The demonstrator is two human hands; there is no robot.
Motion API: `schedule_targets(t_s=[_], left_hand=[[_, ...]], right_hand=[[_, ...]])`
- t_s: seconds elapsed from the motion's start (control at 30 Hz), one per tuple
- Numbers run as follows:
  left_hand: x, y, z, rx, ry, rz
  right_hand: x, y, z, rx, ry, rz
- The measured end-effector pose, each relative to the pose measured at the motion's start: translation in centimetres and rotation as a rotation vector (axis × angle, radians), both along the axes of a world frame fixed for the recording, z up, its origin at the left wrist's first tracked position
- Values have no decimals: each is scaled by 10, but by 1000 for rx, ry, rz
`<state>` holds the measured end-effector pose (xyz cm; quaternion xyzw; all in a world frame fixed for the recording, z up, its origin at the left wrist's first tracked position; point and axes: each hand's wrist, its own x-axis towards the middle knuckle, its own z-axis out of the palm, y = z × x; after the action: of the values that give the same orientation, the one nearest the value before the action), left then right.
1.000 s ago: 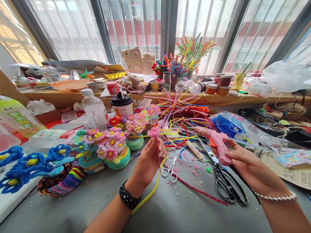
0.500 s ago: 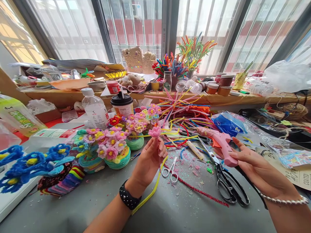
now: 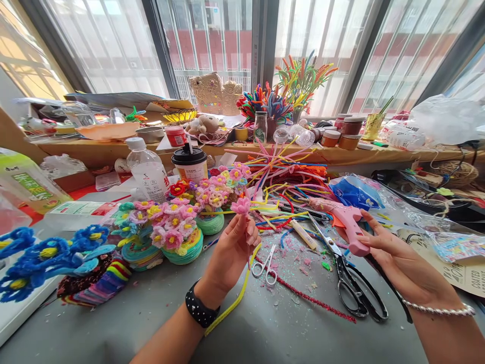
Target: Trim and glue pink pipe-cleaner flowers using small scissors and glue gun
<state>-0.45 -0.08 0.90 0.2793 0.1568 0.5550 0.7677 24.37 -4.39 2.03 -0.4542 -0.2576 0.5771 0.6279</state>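
Between the thumb and fingers of my left hand (image 3: 232, 247) is the stem of a pink pipe-cleaner flower (image 3: 241, 205), its bloom upright above my fingertips. My right hand (image 3: 397, 250) is closed around the handle of a pink glue gun (image 3: 353, 230), whose nozzle points left toward the pile of pipe cleaners. On the grey table between my hands lie small white-handled scissors (image 3: 266, 268), a red tinsel pipe cleaner (image 3: 316, 299) and a glue stick (image 3: 303, 234). Large black-handled scissors (image 3: 354, 288) rest below the glue gun. A yellow pipe cleaner (image 3: 237, 302) passes behind my left wrist.
Left stand small pots of pipe-cleaner flowers (image 3: 177, 227), with blue flowers (image 3: 49, 253) in a striped pot nearest me. Behind them are a clear bottle (image 3: 147, 169) and a lidded cup (image 3: 190, 164). Plastic packaging (image 3: 435, 222) lies right. Jars (image 3: 350, 134) line the windowsill.
My right hand and the glue gun have shifted very slightly, the gun moving a little to the left relative to the hand's wrist. My left hand holds the flower in the same place.
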Motion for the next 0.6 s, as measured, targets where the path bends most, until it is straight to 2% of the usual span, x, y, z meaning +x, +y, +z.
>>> schedule_targets(t_s=[0.33, 0.4, 0.53, 0.6], left_hand=[[1, -2, 1, 2, 0, -1], [1, -2, 1, 3, -3, -5], [0, -1, 0, 4, -11, -15], [0, -1, 0, 3, -10, -14]], right_hand=[[12, 2, 5, -54, -35, -267], [17, 3, 5, -67, -126, -334], [23, 8, 1, 24, -378, -496], [26, 10, -3, -3, -490, -555]])
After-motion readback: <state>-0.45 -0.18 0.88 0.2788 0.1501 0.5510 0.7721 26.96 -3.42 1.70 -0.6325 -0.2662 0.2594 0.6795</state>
